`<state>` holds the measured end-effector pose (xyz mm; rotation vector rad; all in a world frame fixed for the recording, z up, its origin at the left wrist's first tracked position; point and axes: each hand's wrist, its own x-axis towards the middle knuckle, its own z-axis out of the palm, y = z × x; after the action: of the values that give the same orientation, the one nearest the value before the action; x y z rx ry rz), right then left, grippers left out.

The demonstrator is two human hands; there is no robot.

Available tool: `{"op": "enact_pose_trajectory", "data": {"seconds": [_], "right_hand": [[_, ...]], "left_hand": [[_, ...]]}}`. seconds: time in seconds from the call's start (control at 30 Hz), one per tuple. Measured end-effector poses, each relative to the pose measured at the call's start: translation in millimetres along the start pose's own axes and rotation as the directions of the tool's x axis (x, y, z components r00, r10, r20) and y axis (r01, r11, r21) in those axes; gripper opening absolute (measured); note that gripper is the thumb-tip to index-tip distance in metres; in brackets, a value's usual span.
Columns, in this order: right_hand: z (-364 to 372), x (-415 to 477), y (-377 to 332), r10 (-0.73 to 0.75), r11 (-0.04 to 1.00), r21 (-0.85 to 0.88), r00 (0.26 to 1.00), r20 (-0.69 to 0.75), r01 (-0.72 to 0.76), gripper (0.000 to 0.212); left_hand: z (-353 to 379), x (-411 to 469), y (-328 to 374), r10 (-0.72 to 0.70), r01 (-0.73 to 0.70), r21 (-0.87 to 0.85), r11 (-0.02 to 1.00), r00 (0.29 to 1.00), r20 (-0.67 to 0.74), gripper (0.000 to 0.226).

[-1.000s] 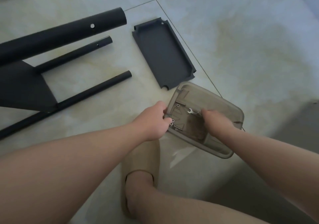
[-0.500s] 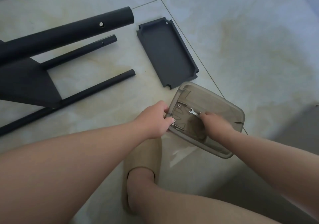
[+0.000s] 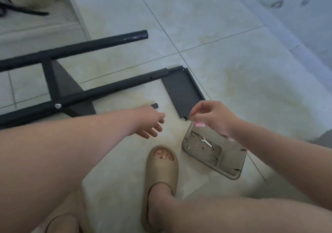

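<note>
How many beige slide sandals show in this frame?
2: one beige slide sandal on the foot left of the smoky plastic tray; second sandal at the bottom edge, partly hidden by a leg.

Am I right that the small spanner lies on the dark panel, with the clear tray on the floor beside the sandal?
Not quite: in the head view the spanner lies inside the clear tray, not on the dark panel; the tray is on the floor beside the sandal.

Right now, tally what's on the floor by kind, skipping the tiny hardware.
black metal tubes: 3
dark grey rectangular tray: 1
translucent brown plastic tray: 1
small silver wrench: 1
beige foam slippers: 2
Total: 8
</note>
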<state>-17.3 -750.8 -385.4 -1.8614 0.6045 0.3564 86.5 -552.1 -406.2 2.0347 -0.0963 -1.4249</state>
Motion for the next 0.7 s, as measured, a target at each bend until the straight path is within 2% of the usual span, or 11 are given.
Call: {"op": "enact_pose_trajectory", "data": {"seconds": [0.1,0.2,0.27,0.5,0.6,0.7], "right_hand": [[19.6,-19.5,-69.9,-0.146,0.989,0.013,0.988,0.048,0.145,0.012],[45.7,-37.9,-132.4,-0.274,0.962,0.007,0.959,0.067,0.274,0.014],[67.5,-48.0,-166.1,-0.335,0.941,-0.017,0.939,0.079,0.337,0.017],[155.6,-62.5,-227.8,-0.459,0.859,-0.188,0.879,0.127,0.475,0.015],[180.6,-54.8,-232.4,-0.444,0.879,-0.160,0.893,0.072,0.450,0.007],[193.3,-35.9,-229.3,-0.422,0.855,-0.309,0.905,0.050,0.416,0.007]], "left_hand": [[-37.1,-39.6,-1.3,-0.013,0.005,-0.323,0.946,1.000,-0.021,0.042],[-68.3,-81.4,-4.9,0.024,-0.017,-0.620,0.784,1.000,0.003,0.049],[-84.0,-108.2,-12.0,0.065,-0.046,-0.725,0.687,0.998,-0.001,0.054],[-125.2,-169.8,-54.4,0.114,-0.158,-0.863,0.479,0.987,-0.118,0.062],[-143.1,-176.5,-74.8,0.024,-0.148,-0.890,0.431,0.988,-0.153,0.052],[-158.5,-174.9,-95.8,-0.126,-0.144,-0.868,0.475,0.965,-0.228,0.040]]}}
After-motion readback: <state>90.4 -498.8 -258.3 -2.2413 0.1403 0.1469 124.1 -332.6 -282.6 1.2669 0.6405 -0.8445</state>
